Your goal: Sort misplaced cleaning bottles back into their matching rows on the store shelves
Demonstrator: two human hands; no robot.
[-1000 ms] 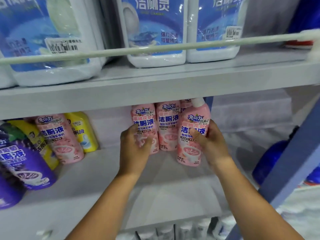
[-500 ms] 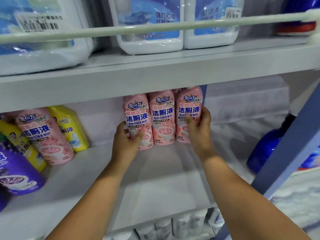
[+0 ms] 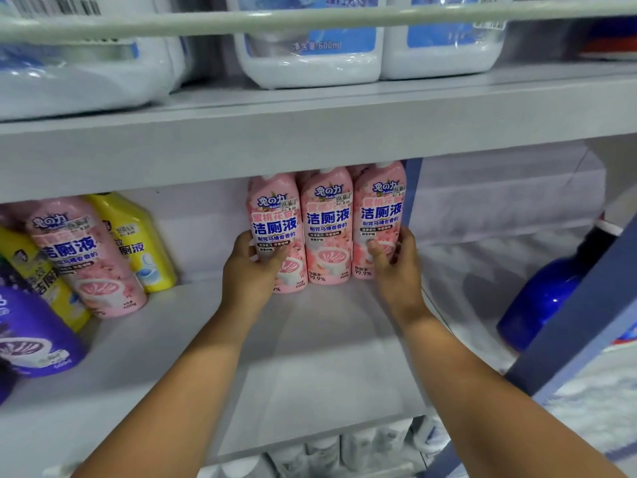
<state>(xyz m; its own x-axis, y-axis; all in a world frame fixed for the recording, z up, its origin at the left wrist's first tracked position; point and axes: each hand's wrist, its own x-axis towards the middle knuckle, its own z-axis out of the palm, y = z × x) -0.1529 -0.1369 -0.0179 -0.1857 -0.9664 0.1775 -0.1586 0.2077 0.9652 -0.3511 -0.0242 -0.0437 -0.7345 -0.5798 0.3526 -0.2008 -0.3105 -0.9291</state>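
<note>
Three pink toilet-cleaner bottles stand side by side at the back of the grey middle shelf (image 3: pixel 310 367). My left hand (image 3: pixel 250 274) grips the left pink bottle (image 3: pixel 275 215) low on its body. My right hand (image 3: pixel 396 267) grips the right pink bottle (image 3: pixel 381 208) from its right side. The middle pink bottle (image 3: pixel 327 222) stands between them, touched by neither hand. Further pink bottles show behind the row. At the left, another pink bottle (image 3: pixel 86 257) leans among yellow bottles (image 3: pixel 138 243) and a purple bottle (image 3: pixel 31 339).
White jugs with blue labels (image 3: pixel 310 63) sit on the upper shelf behind a pale rail (image 3: pixel 310 19). A blue shelf upright (image 3: pixel 586 326) slants at the right, with a dark blue bottle (image 3: pixel 544 294) behind it. White bottles (image 3: pixel 362 446) stand on the shelf below.
My right hand pushed the tilted pink bottle back and upright into line with the other two. My left hand stayed on the left pink bottle. The camera moved closer.
</note>
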